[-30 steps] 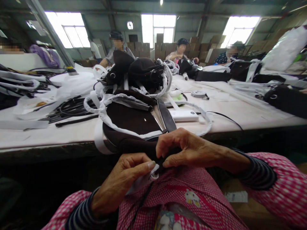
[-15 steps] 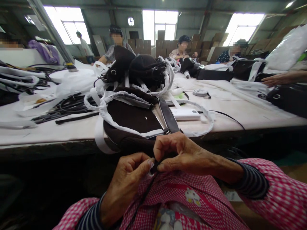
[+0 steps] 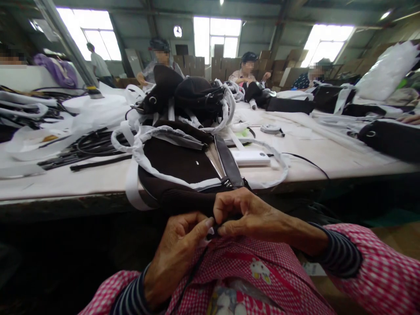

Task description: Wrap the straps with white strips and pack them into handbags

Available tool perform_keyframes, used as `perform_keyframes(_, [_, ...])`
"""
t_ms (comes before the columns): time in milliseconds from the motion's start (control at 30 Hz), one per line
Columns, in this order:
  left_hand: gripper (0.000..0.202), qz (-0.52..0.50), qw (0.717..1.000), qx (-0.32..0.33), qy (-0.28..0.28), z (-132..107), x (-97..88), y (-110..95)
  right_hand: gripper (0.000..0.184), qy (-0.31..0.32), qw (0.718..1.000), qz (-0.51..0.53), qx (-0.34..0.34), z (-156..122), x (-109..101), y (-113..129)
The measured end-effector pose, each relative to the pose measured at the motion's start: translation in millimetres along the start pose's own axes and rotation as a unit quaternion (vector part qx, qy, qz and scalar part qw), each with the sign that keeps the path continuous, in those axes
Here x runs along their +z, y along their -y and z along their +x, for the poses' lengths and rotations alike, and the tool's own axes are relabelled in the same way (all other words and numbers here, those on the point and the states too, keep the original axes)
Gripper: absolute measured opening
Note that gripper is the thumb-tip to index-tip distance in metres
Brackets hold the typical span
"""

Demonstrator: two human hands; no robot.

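Observation:
A dark brown bag (image 3: 179,168) wrapped in white paper strips lies on the white table's (image 3: 98,179) front edge and hangs over it toward my lap. My left hand (image 3: 179,256) is closed in a pinch on a small white paper strip (image 3: 207,236) at the bag's lower edge. My right hand (image 3: 249,216) is also closed, its fingertips pinching the same spot on the bag, touching my left fingers. A thin black strap (image 3: 193,273) runs down from there over my pink checked apron.
More black bags (image 3: 190,98) with white wrapping are piled behind. A white power bank (image 3: 251,157) with a black cable lies to the right, black straps (image 3: 88,148) to the left. Several people sit at the table's far side. Another bag (image 3: 390,138) lies at right.
My left hand has taken in the white strip, so less of it shows. Both hands have stayed pinched together, sinking slightly. A person's arm at the right edge has drawn back.

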State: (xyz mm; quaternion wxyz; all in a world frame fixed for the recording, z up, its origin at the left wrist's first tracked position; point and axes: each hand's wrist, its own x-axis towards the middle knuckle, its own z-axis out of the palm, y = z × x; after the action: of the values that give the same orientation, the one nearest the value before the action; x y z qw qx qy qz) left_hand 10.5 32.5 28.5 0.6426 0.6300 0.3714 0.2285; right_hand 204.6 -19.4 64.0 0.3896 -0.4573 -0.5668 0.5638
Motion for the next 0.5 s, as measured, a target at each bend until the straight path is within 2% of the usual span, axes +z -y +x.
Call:
perform_keyframes(133, [0.033,0.156,0.984,0.09,-0.017,-3.3,12.6,-1.0,0.017,-0.044,0.992,-0.111,0.029,-16.8,-0.8,-11.0])
perform_keyframes(200, [0.028,0.232,0.958,0.162,-0.04,-5.1,30.3,3.6,0.022,-0.067,0.976,-0.203,0.042,-29.8,0.2,-18.6])
perform_keyframes(267, [0.024,0.288,0.92,0.253,-0.079,-4.3,51.7,11.0,0.023,-0.102,0.95,-0.289,0.063,-44.6,-1.8,-27.3])
perform_keyframes(300, [0.023,0.295,0.906,0.288,-0.096,-3.3,61.4,14.9,0.025,-0.111,0.938,-0.319,0.08,-52.1,-4.8,-31.7])
perform_keyframes(367, [0.018,0.266,0.895,0.342,-0.108,-2.2,74.0,23.3,0.029,-0.116,0.926,-0.343,0.103,-67.1,-15.3,-40.4])
perform_keyframes(467, [0.031,0.196,0.881,0.411,-0.128,-11.0,72.6,43.0,0.03,-0.103,0.933,-0.325,0.116,-91.6,-37.0,-54.9])
perform_keyframes(500, [0.033,0.183,0.882,0.411,-0.142,-16.9,68.3,53.0,0.031,-0.109,0.934,-0.319,0.117,-101.4,-44.0,-60.8])
